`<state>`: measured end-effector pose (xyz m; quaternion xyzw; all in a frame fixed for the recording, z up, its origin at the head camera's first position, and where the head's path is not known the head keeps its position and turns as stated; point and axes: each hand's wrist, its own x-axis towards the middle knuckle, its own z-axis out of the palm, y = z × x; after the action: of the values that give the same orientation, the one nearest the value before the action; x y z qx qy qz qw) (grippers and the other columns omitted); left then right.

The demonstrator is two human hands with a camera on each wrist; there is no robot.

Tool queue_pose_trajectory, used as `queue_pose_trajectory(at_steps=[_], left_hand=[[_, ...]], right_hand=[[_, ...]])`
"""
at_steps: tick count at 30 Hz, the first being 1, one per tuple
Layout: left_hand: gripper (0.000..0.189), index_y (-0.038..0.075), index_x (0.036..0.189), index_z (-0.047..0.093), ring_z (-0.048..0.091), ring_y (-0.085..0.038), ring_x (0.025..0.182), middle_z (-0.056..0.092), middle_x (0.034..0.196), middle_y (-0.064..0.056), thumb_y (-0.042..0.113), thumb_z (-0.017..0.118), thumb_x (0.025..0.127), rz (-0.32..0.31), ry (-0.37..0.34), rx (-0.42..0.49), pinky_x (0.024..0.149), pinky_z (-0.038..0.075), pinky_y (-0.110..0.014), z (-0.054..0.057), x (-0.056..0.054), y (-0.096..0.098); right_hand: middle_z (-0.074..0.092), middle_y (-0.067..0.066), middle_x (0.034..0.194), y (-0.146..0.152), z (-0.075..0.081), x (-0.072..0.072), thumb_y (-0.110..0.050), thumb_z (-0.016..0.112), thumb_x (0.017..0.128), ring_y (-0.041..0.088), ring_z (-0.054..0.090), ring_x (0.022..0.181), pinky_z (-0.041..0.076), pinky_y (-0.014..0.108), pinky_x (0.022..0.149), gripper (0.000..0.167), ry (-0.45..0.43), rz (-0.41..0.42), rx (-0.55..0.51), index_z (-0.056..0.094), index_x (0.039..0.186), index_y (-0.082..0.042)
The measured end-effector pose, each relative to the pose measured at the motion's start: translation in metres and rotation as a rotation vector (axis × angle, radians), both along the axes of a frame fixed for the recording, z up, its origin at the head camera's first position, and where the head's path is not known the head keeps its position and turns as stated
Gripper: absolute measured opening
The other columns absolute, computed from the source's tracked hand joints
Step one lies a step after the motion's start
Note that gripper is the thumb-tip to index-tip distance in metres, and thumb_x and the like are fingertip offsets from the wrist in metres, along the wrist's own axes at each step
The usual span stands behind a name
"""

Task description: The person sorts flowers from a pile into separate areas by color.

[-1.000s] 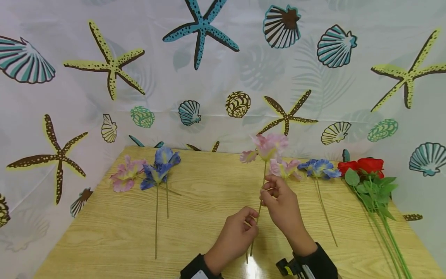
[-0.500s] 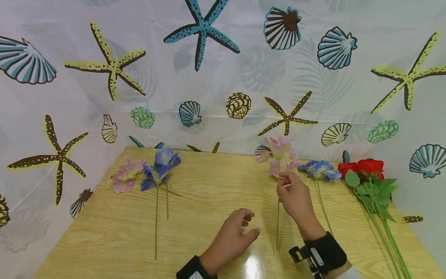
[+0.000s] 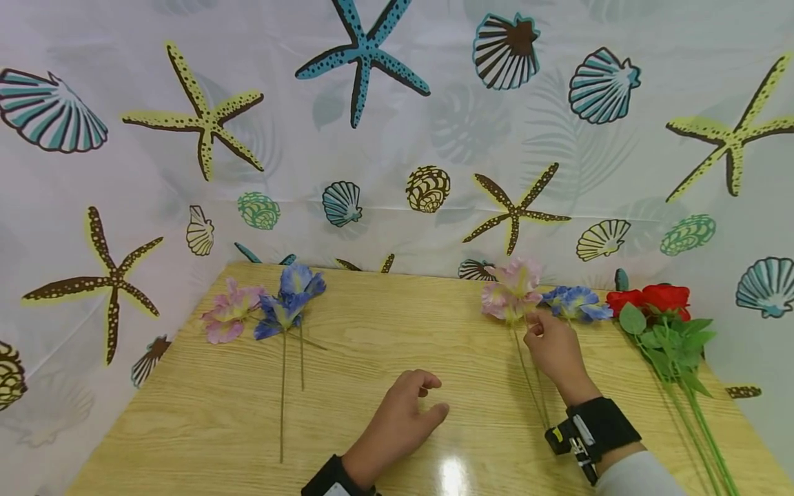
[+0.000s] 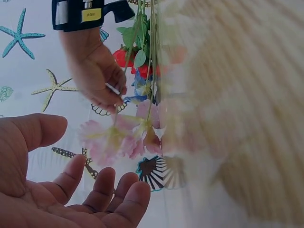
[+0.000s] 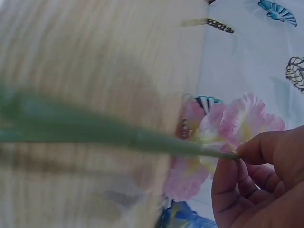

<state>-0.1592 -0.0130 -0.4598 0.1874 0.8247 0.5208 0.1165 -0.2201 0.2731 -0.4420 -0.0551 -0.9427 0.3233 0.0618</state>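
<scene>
My right hand [image 3: 555, 351] pinches the thin green stem [image 5: 156, 144] of a pink artificial flower between thumb and fingers. Its bloom [image 3: 520, 275] sits just beyond the fingertips, overlapping a second pink flower [image 3: 501, 303] at the table's back edge. From the left wrist view both pink blooms [image 4: 102, 142] hang close together, and which stem belongs to which is partly hidden. My left hand [image 3: 400, 417] hovers over the front middle of the table, fingers relaxed and apart, holding nothing; its spread fingers [image 4: 99, 190] show up close in the left wrist view.
Right of the pinching hand lies a blue flower [image 3: 577, 303], then red roses [image 3: 665, 300] with leafy green stems. At the back left are blue flowers [image 3: 291, 300] and a pink flower [image 3: 231, 310]. A patterned cloth [image 3: 384, 151] rises behind the wooden table [image 3: 397, 331].
My left hand has let go of the pink flower's stem and moved slightly left. My right hand has carried that flower rightward and lower, beside the other pink one.
</scene>
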Motion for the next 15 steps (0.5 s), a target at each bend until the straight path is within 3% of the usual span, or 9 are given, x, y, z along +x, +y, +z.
queue_pose_trajectory(at_steps=[9, 15], left_hand=[[0.035, 0.004, 0.123, 0.059, 0.053, -0.032, 0.112, 0.055, 0.121, -0.013, 0.024, 0.067, 0.095, 0.049, 0.022, 0.011, 0.088, 0.046, -0.049, 0.008, -0.007, -0.016], [0.034, 0.003, 0.124, 0.058, 0.052, -0.033, 0.113, 0.055, 0.123, -0.015, 0.021, 0.066, 0.096, 0.085, 0.020, 0.035, 0.090, 0.047, -0.050, 0.008, -0.014, -0.024]], right_hand=[[0.063, 0.024, 0.105, 0.004, -0.016, -0.002, -0.007, 0.050, 0.097, 0.024, 0.057, 0.072, 0.043, 0.036, 0.060, 0.039, -0.114, -0.046, -0.048, 0.054, 0.131, 0.010], [0.061, 0.027, 0.114, 0.003, -0.019, -0.004, -0.016, 0.052, 0.100, 0.033, 0.061, 0.088, 0.048, 0.041, 0.066, 0.043, -0.141, -0.058, -0.056, 0.051, 0.137, 0.007]])
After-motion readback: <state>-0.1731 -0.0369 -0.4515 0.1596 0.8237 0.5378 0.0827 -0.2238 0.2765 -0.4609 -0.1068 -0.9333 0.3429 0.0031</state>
